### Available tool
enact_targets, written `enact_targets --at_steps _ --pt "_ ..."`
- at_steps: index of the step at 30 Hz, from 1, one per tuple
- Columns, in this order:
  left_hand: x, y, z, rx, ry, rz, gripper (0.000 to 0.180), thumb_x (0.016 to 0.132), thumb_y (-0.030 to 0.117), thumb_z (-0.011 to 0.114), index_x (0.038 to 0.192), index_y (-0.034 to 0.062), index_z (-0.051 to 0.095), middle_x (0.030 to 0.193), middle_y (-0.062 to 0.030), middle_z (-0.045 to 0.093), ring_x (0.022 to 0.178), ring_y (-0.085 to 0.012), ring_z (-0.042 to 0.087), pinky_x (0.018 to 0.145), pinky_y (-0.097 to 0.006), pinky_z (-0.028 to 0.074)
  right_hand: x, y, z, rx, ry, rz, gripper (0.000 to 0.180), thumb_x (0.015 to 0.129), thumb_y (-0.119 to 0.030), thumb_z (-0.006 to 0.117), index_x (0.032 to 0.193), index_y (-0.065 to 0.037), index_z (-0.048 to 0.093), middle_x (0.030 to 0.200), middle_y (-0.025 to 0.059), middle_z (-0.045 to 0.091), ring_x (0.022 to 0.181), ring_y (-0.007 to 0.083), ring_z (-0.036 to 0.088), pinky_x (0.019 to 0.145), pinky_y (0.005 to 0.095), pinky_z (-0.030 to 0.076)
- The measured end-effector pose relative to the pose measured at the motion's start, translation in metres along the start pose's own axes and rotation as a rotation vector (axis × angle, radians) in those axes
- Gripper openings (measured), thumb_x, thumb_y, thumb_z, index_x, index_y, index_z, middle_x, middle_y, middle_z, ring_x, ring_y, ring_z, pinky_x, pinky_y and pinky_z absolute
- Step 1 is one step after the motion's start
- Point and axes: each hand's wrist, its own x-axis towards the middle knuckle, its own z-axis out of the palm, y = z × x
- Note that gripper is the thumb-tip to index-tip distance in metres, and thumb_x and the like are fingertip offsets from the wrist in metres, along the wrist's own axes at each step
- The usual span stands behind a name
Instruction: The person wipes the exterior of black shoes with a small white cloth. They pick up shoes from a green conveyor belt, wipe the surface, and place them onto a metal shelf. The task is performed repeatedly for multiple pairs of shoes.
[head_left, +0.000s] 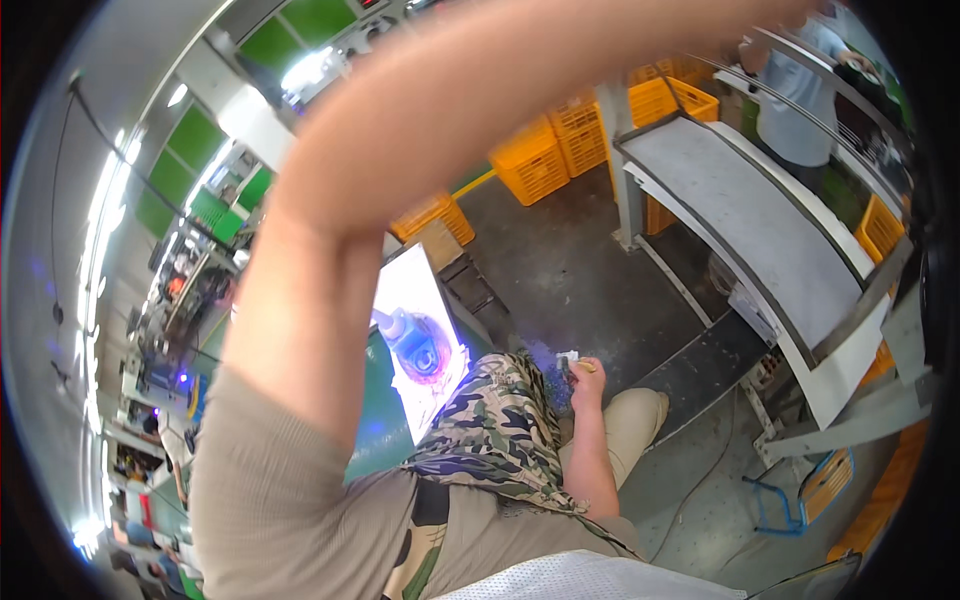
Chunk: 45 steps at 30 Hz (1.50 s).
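Head view: left arm [420,150] raised across, right hand [583,375] low, clutching small object [570,358].

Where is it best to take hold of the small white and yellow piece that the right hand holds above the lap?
The small white and yellow piece pokes out above the fingers of the right hand. Probably grip its free white end, coming from above and from the left side, since the fingers cover its lower part. Its exact shape is too small to tell.

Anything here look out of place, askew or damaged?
Nothing looks spilled or broken. The odd part is the view: the raised left arm crosses the frame, its hand out of sight. The right hand rests by the knee holding a small item, too small to identify.
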Motion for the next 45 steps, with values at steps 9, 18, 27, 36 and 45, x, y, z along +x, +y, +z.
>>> enact_targets --at_steps 9,18,27,36,45 --pt "-0.546 0.034 -0.016 -0.148 -0.524 -1.045 0.048 0.079 0.022 0.076 0.121 0.0034 0.062 0.103 -0.0170 0.068 0.096 -0.0297 0.068 0.083 -0.039 0.054 0.013 0.000 -0.012 0.017 0.158 0.102 0.016 0.085 -0.004 0.069 0.092 -0.007 0.055 0.075 0.0044 0.059 0.059 0.0152 0.056 0.054 0.0341 0.052" --pt "-0.935 0.283 -0.006 -0.151 -1.132 -2.033 0.035 0.068 0.040 0.076 0.089 0.0120 0.076 0.093 -0.0156 0.072 0.091 -0.0335 0.069 0.078 -0.044 0.054 0.025 0.004 -0.046 -0.124 0.145 0.253 0.010 0.091 -0.014 0.066 0.086 -0.009 0.058 0.070 0.0044 0.058 0.059 0.0174 0.055 0.057 0.0347 0.049" --pt "-0.909 0.363 0.104 -0.306 -0.282 -2.284 0.033 0.078 0.038 0.066 0.099 0.0125 0.071 0.096 -0.0192 0.070 0.094 -0.0400 0.066 0.078 -0.048 0.052 0.049 -0.035 -0.053 -0.329 -0.069 0.449 0.010 0.091 -0.018 0.064 0.094 -0.009 0.063 0.083 0.0078 0.067 0.071 0.0229 0.061 0.072 0.0420 0.049" --pt "-0.870 0.369 0.095 -0.314 -0.044 -2.395 0.041 0.078 0.043 0.067 0.102 0.0098 0.071 0.099 -0.0178 0.070 0.095 -0.0370 0.066 0.083 -0.045 0.052 0.037 -0.061 -0.027 -0.368 -0.217 0.475 0.022 0.095 -0.017 0.057 0.111 -0.003 0.060 0.100 0.0091 0.068 0.084 0.0247 0.061 0.085 0.0436 0.045" --pt "-0.833 0.429 0.081 0.084 0.267 -2.388 0.052 0.073 0.020 0.068 0.121 0.0027 0.059 0.124 -0.0211 0.060 0.116 -0.0372 0.056 0.099 -0.043 0.046 0.026 -0.060 -0.027 -0.417 -0.135 0.487 0.007 0.088 -0.011 0.065 0.090 -0.007 0.060 0.093 0.0094 0.066 0.074 0.0244 0.058 0.085 0.0455 0.047"
